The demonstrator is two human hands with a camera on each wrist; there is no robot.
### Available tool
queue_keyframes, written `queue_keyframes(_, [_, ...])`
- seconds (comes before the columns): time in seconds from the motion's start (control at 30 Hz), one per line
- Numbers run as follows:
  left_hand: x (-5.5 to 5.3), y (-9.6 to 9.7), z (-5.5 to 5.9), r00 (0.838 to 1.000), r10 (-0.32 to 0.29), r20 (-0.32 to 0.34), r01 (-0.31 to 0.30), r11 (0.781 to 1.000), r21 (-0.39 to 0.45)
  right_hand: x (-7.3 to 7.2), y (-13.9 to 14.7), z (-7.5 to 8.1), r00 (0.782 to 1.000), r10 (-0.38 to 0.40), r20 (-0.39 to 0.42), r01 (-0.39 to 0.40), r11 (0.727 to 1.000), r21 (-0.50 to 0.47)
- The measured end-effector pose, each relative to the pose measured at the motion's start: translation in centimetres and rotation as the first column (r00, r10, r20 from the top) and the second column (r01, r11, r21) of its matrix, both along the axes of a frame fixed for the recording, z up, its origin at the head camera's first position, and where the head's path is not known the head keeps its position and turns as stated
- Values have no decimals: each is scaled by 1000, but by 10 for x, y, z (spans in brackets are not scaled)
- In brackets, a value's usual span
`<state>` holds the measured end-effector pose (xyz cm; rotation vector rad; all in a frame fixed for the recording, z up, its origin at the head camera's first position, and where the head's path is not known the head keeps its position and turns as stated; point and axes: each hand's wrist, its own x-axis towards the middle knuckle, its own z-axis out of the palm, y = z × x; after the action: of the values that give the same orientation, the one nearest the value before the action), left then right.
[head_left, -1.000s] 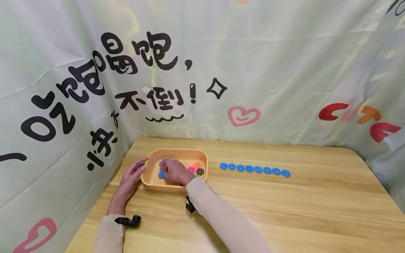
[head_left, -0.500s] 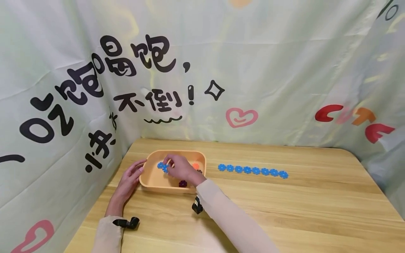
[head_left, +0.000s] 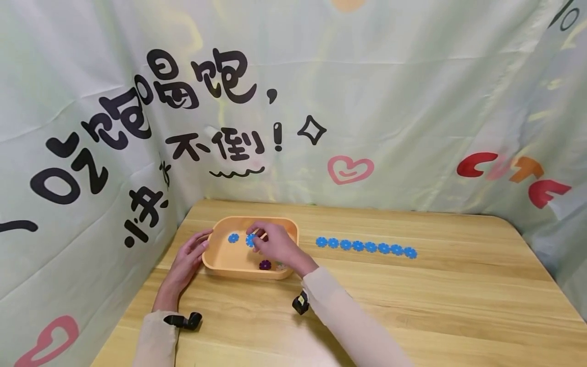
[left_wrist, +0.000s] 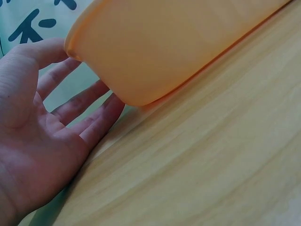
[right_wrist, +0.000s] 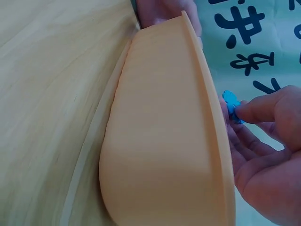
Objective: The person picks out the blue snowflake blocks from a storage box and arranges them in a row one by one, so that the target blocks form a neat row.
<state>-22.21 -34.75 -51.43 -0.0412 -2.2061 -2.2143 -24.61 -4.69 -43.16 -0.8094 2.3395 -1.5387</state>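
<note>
In the head view, an orange plastic bin [head_left: 224, 265] stands on the wooden table. My left hand [head_left: 187, 260] rests against the bin's left end, its thumb at the rim [left_wrist: 73, 52] and its spread fingers along the outer wall. Over the bin, my right hand [head_left: 277, 247] pinches a blue snowflake disc [right_wrist: 231, 107] between thumb and fingers. Another blue snowflake disc [head_left: 233, 238] lies on the bin floor to the left. A dark purple disc [head_left: 265, 265] lies near the front wall, with a pale one [head_left: 281, 266] beside it. My right hand hides the bin's right part.
Right of the bin, several blue snowflake discs [head_left: 358, 245] lie in a straight row on the table [head_left: 412, 300]. A printed curtain [head_left: 390, 102] hangs behind and to the left of the table. Each wrist carries a small black camera [head_left: 300, 303].
My right hand has lifted a blue disc off the bin floor and moved right with it, away from the other blue disc. My left hand has stayed at the bin's end.
</note>
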Motion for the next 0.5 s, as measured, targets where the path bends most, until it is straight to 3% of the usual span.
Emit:
queue_keyframes(0.23, [1, 1, 2, 1000, 3, -6, -3, 1000, 3, 4, 21, 1, 999, -5, -53, 3, 999, -49])
queue_keyframes(0.5, [1, 0, 1, 999, -24, -29, 25, 999, 22, 12, 49, 4, 994, -77, -82, 73, 996, -45])
